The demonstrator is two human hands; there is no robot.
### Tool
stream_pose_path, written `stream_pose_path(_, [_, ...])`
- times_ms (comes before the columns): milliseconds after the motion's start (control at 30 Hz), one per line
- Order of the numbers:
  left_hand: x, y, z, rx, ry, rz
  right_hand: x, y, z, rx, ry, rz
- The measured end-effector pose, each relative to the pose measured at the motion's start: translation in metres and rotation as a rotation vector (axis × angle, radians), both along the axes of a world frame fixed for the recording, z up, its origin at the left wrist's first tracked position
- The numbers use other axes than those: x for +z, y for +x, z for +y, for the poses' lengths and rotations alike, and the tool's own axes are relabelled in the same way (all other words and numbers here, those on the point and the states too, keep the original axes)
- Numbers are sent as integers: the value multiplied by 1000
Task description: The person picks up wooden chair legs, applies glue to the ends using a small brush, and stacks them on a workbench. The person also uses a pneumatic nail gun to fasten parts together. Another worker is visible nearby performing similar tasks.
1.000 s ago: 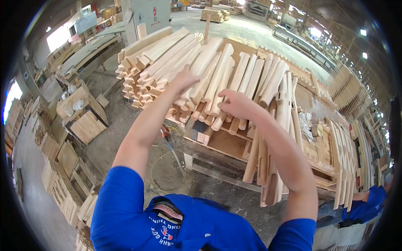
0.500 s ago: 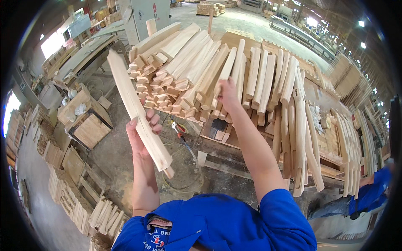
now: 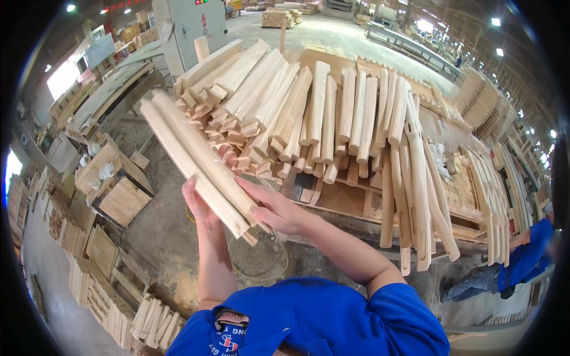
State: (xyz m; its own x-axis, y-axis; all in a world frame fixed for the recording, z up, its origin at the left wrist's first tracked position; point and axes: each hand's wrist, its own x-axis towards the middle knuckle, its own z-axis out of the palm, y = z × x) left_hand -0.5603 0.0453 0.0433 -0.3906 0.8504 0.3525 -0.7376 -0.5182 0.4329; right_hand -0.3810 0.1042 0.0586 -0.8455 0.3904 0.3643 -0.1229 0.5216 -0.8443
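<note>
Two long, pale, shaped wooden pieces (image 3: 190, 154) lie side by side in my hands, slanting from upper left down to the middle. My left hand (image 3: 198, 204) grips them from beneath near their lower end. My right hand (image 3: 274, 209) rests over their lower end, fingers laid across the top. Behind them a big stack of similar wooden pieces (image 3: 279, 113) lies on a wooden pallet (image 3: 338, 196).
More curved wooden parts (image 3: 415, 190) lean over the pallet's right side. Wooden crates (image 3: 113, 190) and small stacks of wood (image 3: 148, 317) stand on the floor to the left. Another person in blue (image 3: 522, 261) is at the right edge. A grey cabinet (image 3: 190, 26) stands behind.
One second ago both hands reached into the stack. My left hand then drew a piece out toward me; now my right hand has joined it and two pieces are held closer in.
</note>
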Motion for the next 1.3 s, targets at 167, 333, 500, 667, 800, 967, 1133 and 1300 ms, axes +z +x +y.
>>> stream_pose_path(167, [-17, -2, -39, 230, -60, -43, 4, -17, 96, -660, -93, 50])
stream_pose_path(333, [-20, -1, -74, 515, -364, 9, -10, -50, 173, -1069, -50, -395])
stream_pose_path(500, [-41, -12, -84, 306, -112, 101, -32, -33, 201, -1057, -270, -136])
stream_pose_path(667, [-59, -3, -100, 233, -65, 34, -20, -16, 130, -441, -1144, 317])
stream_pose_path(800, [-31, 54, -78, 240, -177, -6, -55, 43, 69, -211, -671, 323])
stream_pose_path(967, [-33, 99, -66, -131, 197, -7, 15, 133, -28, -165, -714, 326])
stream_pose_path(1133, [-12, 215, -66, -166, 250, 76, 16, 251, -101, -118, -332, 264])
stream_pose_path(1300, [42, 388, -104, -121, 91, 175, 38, 395, -171, -335, 79, 47])
